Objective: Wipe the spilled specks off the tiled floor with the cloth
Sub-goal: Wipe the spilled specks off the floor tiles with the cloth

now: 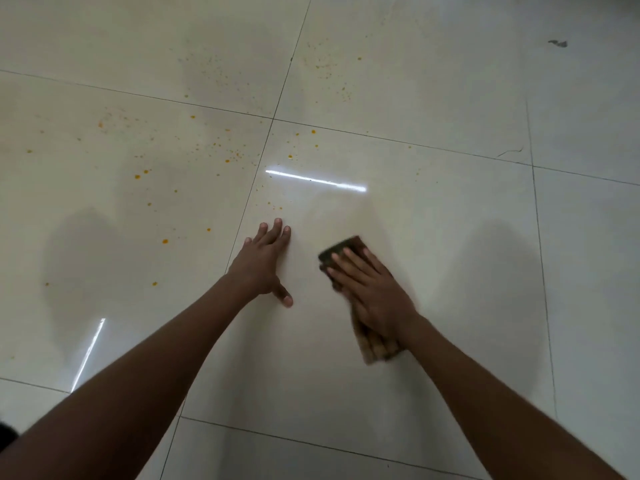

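Orange-yellow specks (194, 157) lie scattered over the pale tiled floor (433, 216), mostly on the tiles to the left and ahead of my hands; a few sit just beyond my left fingertips. My right hand (374, 292) lies flat on a folded brown cloth (341, 249), pressing it to the floor; the cloth shows ahead of the fingers and behind the wrist. My left hand (265, 265) rests flat on the tile to the left of the cloth, fingers spread, holding nothing.
Dark grout lines cross the floor, one running along my left hand's outer edge. A small dark mark (557, 43) sits at the far right, a thin crack (510, 151) nearer. Bright light reflections streak the glossy tiles.
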